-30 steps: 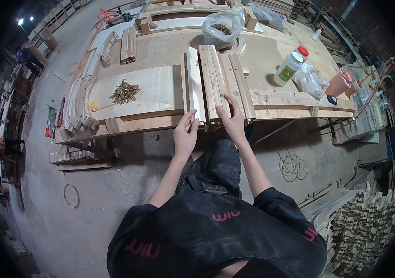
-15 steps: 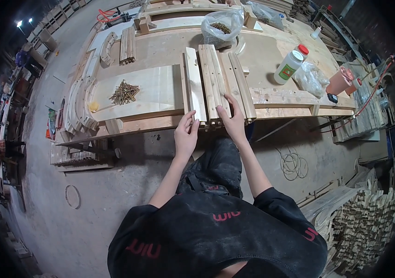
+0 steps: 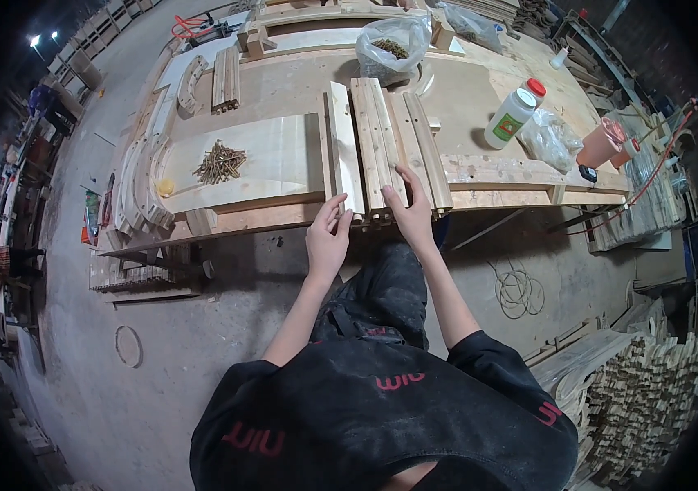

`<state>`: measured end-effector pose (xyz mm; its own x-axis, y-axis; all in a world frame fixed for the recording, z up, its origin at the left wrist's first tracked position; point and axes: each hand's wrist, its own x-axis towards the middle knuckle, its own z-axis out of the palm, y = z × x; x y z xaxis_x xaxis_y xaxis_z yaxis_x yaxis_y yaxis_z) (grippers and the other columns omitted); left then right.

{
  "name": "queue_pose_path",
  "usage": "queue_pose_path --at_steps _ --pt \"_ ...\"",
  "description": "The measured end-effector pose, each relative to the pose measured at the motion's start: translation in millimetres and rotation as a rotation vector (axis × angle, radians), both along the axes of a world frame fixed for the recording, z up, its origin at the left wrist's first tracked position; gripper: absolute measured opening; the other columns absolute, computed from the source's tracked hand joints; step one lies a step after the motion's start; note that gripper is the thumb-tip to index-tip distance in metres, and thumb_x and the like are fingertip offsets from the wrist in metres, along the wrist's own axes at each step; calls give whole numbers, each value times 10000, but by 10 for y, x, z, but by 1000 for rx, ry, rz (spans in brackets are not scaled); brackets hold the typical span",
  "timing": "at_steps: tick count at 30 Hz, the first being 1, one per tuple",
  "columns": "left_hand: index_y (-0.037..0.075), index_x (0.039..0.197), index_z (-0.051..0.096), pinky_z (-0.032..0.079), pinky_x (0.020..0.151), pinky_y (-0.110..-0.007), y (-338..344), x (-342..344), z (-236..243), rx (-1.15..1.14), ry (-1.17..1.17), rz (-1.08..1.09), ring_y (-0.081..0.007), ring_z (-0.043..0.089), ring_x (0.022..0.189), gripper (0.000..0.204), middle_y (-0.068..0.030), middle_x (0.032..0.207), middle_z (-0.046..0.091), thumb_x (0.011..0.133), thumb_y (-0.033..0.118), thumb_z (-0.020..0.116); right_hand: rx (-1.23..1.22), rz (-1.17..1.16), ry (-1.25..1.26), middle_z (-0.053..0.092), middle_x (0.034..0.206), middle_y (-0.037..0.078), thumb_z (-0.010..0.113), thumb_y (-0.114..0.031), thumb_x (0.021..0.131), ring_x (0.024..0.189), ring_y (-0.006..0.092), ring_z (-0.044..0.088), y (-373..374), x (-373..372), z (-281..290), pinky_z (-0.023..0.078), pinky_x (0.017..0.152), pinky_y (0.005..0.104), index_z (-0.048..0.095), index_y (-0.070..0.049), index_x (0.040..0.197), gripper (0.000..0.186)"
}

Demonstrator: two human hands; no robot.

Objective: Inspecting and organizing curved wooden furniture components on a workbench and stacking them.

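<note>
Several pale wooden slats lie side by side at the near edge of the workbench, pointing away from me. My left hand [image 3: 329, 237] pinches the near end of the leftmost smooth slat [image 3: 344, 151] between thumb and fingers. A narrow gap separates it from a pair of slats with small holes [image 3: 376, 135]. Closed over the near part of that pair is my right hand [image 3: 411, 204], thumb on the left and fingers on the right. More slats [image 3: 426, 151] rest just right of it. The fingertips' undersides are hidden.
Left on the bench are a pile of screws [image 3: 219, 162] on a pale board and curved wooden pieces [image 3: 140, 188]. Behind the slats sits a plastic bag of small hardware [image 3: 390, 53]. To the right stand a white bottle [image 3: 511, 119] and a pink container [image 3: 601, 143]. Coiled wire [image 3: 519, 293] lies on the floor.
My left hand has shifted very slightly to the left at the slat's near end. The right hand and the bench things look the same.
</note>
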<state>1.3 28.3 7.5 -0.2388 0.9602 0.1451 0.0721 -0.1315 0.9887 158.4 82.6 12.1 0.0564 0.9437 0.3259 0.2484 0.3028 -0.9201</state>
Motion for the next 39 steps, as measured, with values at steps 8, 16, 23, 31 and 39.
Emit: queue_pose_path --at_steps 8,16,23,31,39 --pt "78 1152 601 532 701 -295 -44 122 259 -62 284 0 -219 686 856 303 -137 997 674 855 122 637 -13 4 4 556 1220 176 648 -241 855 1181 253 506 15 25 -29 375 1003 343 483 -9 1263 497" --pt "17 1051 628 522 695 -284 -22 85 191 -10 185 -30 -177 668 816 196 -107 1021 663 884 115 600 -40 -83 -2 614 1017 128 587 -162 892 940 178 599 14 169 17 464 830 281 467 -19 1268 420" --pt "15 1100 616 488 719 -236 -26 42 271 20 67 -5 -118 622 846 229 -94 1038 646 943 161 534 -83 -121 309 559 728 -21 522 -84 915 565 8 398 -247 118 595 325 512 167 426 -52 1291 389" --pt "-84 1377 284 471 865 -293 170 52 772 50 -382 -230 -174 554 1056 579 -157 1250 515 928 147 566 217 142 -24 546 1185 224 418 -197 969 1094 294 565 -525 -473 637 431 919 321 341 23 1350 447" --pt "-99 1397 223 470 871 -275 418 -265 459 -112 -323 -276 -160 576 1009 657 -154 1175 566 868 36 588 -80 368 38 569 1176 171 352 -159 994 1085 216 554 -520 -399 691 409 940 301 437 18 1295 359"
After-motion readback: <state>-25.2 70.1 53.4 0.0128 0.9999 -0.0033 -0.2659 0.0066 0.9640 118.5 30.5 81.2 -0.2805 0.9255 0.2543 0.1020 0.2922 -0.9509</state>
